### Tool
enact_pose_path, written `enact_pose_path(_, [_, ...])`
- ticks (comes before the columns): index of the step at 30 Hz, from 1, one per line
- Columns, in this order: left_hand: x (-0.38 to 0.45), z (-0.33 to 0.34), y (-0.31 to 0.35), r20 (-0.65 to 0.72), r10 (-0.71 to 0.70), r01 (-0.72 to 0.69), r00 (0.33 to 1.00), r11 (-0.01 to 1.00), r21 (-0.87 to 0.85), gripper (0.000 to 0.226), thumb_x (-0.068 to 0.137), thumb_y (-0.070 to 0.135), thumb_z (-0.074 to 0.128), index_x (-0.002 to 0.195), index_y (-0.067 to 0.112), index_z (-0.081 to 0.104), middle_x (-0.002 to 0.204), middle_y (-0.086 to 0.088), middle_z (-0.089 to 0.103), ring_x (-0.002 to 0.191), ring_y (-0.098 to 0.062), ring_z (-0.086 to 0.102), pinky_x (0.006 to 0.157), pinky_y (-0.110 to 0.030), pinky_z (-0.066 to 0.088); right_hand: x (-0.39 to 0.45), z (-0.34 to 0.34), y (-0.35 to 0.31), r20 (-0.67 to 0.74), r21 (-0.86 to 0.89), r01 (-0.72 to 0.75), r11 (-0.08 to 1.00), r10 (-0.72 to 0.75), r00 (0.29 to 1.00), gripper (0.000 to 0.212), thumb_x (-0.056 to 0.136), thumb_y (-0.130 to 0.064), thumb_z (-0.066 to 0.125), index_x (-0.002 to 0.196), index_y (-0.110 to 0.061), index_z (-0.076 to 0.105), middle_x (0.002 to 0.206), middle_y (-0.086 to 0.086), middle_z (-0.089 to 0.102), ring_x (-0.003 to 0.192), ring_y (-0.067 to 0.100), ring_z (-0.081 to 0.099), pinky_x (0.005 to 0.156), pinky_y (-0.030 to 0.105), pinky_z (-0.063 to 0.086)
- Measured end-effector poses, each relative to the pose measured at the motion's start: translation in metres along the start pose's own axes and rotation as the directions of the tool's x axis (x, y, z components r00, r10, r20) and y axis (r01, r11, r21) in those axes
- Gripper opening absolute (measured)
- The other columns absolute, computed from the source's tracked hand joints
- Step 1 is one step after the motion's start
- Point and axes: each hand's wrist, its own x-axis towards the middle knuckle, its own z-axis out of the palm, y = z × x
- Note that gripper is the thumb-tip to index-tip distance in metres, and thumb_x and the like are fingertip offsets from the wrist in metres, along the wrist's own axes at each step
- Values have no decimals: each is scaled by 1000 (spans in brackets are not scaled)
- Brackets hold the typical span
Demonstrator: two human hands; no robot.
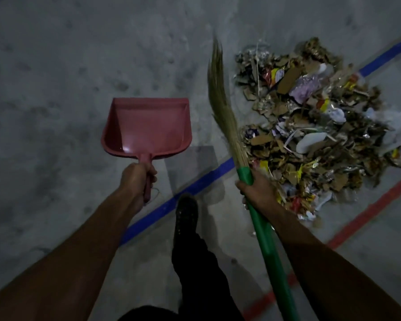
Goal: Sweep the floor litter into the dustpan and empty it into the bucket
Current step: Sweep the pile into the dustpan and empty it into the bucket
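L hand (138, 176) fingers curled round red dustpan (146, 128) handle, pan empty, R hand (256, 189) gripping green broom (248, 172) handle, bristles beyond fingers, litter pile (310, 130) just R of them

I count one red dustpan (146, 128) left of the frame centre and one broom (245, 172) with a green handle beside it. There are two hands: the left hand (138, 176) and the right hand (256, 189). I see one litter pile (310, 126) at the right; its pieces are too many to count. The floor carries two painted lines, one blue line (183, 193) and one red line (368, 212). One dark shoe (186, 212) shows at lower centre.
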Motion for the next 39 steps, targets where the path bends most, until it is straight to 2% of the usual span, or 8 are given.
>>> enact_pose_path(3, [22, 7, 51, -57, 74, -72, 996, 997, 30, 13, 79, 9, 54, 66, 7, 53, 55, -7, 52, 38, -15, 37, 36, -17, 26, 20, 3, -43, -15, 32, -20, 999, 20, 1000, 21, 91, -14, 60, 106, -23, 48, 72, 10, 58, 41, 15, 53, 36, 24, 42])
enact_pose_path(6, [44, 15, 101, -93, 141, -134, 986, 987, 85, 16, 75, 9, 56, 59, 8, 54, 50, -5, 52, 42, -16, 39, 39, -18, 29, 43, 2, -85, -46, 49, -21, 999, 23, 999, 21, 91, -15, 60, 108, -20, 50, 72, 10, 60, 40, 16, 55, 37, 24, 43])
enact_pose_path(12, [115, 35, 193, -20, 307, -283, 951, 899, 334, 21, 67, 28, 68, 73, 9, 62, 62, -8, 62, 43, -15, 56, 38, -19, 38, 116, 6, -172, -67, 36, -14, 999, 16, 998, 22, 92, -19, 59, 110, -21, 47, 77, 9, 63, 49, 22, 64, 44, 35, 55])
enact_pose_path(19, [211, 71, 273, 118, 357, -367, 927, 790, 491, 18, 81, 14, 66, 66, 11, 56, 62, -8, 58, 56, -22, 53, 56, -29, 42, 245, 24, -256, -130, 118, -129, 985, 144, 981, 36, 89, -34, 59, 112, -6, 59, 95, 18, 67, 78, 38, 70, 71, 53, 59])
enact_pose_path(24, [240, 93, 305, 165, 352, -379, 921, 718, 584, 15, 80, 13, 65, 69, 12, 55, 63, -7, 60, 50, -21, 55, 47, -22, 39, 284, 26, -258, -113, 585, -307, 751, 450, 886, 23, 92, -21, 62, 96, 0, 56, 70, 16, 57, 39, 22, 56, 44, 33, 52])
enact_pose_path(32, [249, 110, 322, 255, 334, -411, 908, 578, 705, 11, 80, 15, 65, 75, 7, 59, 65, -11, 63, 51, -24, 56, 45, -23, 40, 236, 12, -209, -33, 889, -282, 360, 667, 744, 25, 99, -26, 55, 97, -2, 52, 72, 13, 51, 52, 22, 50, 35, 22, 46])
enact_pose_path(35, [245, 113, 325, 287, 337, -432, 897, 532, 728, 12, 79, 17, 65, 76, 7, 60, 66, -11, 64, 56, -27, 59, 54, -27, 43, 203, 3, -195, -101, 879, -252, 405, 674, 731, 24, 99, -24, 56, 101, -1, 55, 68, 14, 52, 40, 19, 51, 34, 22, 43])
enact_pose_path(39, [235, 115, 328, 299, 358, -445, 885, 454, 772, 13, 79, 17, 65, 80, 5, 61, 63, -8, 63, 48, -19, 57, 43, -20, 34, 155, 0, -187, -128, 789, -288, 543, 603, 787, 26, 99, -29, 56, 94, -4, 61, 60, 14, 59, 37, 21, 54, 36, 24, 43])
